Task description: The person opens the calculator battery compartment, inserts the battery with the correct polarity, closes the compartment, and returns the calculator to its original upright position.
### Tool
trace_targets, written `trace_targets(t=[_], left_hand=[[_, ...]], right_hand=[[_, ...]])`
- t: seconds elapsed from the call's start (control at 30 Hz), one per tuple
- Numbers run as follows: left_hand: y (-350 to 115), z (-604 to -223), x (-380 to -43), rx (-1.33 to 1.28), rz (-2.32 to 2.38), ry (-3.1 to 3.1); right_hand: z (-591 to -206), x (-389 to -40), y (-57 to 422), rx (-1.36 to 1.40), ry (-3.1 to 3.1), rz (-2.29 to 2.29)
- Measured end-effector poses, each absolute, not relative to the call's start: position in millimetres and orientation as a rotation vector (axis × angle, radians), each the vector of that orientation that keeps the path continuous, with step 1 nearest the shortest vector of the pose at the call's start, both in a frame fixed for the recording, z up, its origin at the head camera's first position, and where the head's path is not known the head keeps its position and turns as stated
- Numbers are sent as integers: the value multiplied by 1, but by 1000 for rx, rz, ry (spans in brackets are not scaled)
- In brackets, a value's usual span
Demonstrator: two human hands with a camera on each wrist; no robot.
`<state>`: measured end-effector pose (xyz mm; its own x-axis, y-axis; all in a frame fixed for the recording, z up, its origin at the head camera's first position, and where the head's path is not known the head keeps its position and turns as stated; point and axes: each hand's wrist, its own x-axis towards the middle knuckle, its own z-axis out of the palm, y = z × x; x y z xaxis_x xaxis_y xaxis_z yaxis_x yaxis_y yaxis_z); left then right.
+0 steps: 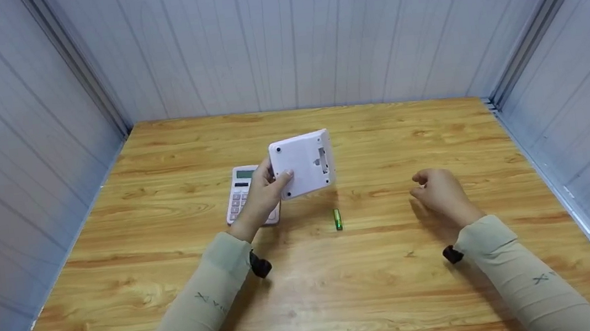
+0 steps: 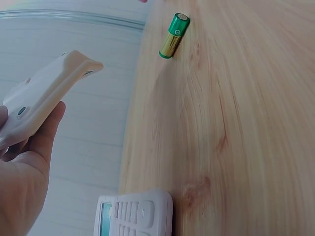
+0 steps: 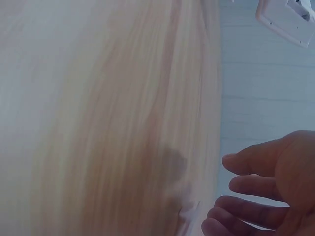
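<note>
My left hand [image 1: 265, 194] grips a white calculator [image 1: 303, 164] above the table, thumb on its back and the other fingers behind it. The back faces me, and a battery slot [image 1: 323, 160] is uncovered near its right edge. Below it on the table lies a green and gold battery [image 2: 174, 36]. A second calculator [image 1: 237, 198], keys up, lies under my left wrist and is partly hidden by it. To the right my right hand [image 1: 440, 193] hangs over the table with loosely bent fingers [image 3: 253, 209], holding nothing.
The wooden table [image 1: 376, 289] is enclosed by pale panel walls [image 1: 291, 38] at the back and both sides. Dark wrist-worn devices sit below both hands, the right one [image 1: 452, 254] close over the tabletop.
</note>
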<state>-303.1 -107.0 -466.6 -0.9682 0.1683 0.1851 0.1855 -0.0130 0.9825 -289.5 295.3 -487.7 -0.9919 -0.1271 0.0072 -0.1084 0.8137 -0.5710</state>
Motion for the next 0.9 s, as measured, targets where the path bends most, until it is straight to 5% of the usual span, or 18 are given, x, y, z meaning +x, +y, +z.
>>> trace_targets(t=[0.9], left_hand=[[-131,-468,-303,-338,-2177,-2214]], right_hand=[[-488,-286,209,-338,2906,-1004]])
